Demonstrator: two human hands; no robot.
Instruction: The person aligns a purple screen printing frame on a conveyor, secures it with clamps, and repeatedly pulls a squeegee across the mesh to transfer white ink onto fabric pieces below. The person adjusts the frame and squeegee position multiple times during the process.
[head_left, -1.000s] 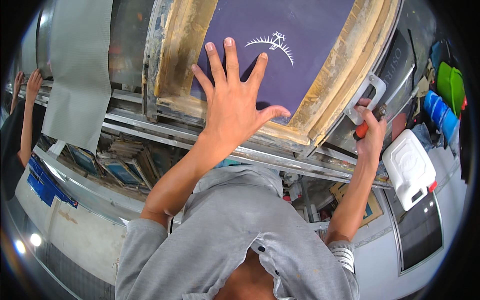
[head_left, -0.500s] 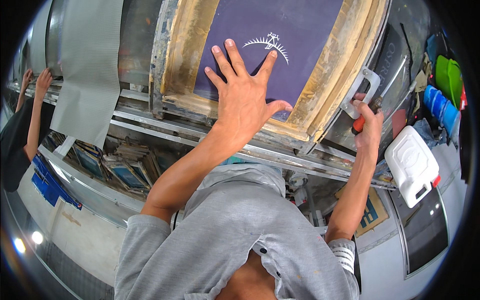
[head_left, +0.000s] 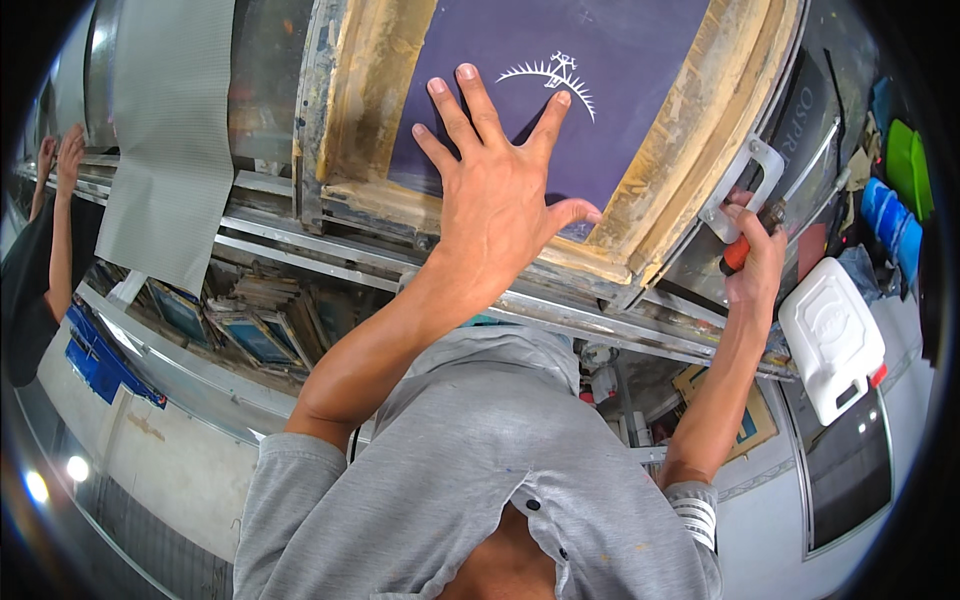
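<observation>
My left hand [head_left: 495, 205] lies spread, palm down, on the purple coated screen [head_left: 640, 60], which has a yellow-stained frame [head_left: 640, 240]. Its index fingertip is at the lower edge of a small white arched design [head_left: 525, 70]. To the right, my right hand [head_left: 755, 262] has its fingers closed around a red-handled tool [head_left: 734, 256], right against a silver metal handle [head_left: 768, 175] beside the frame. The tool's far end is hard to make out.
A grey textured sheet [head_left: 160, 120] hangs over the rail at left, where a co-worker's hands [head_left: 70, 160] show. Stacked screens [head_left: 255, 330] sit below. A white jerrycan [head_left: 830, 335] and blue and green items [head_left: 890, 230] are at right; a metal rail [head_left: 330, 265] crosses below the screen.
My left hand has slid slightly right on the screen relative to the white design. My right hand keeps its grip. The whole view has shifted a little.
</observation>
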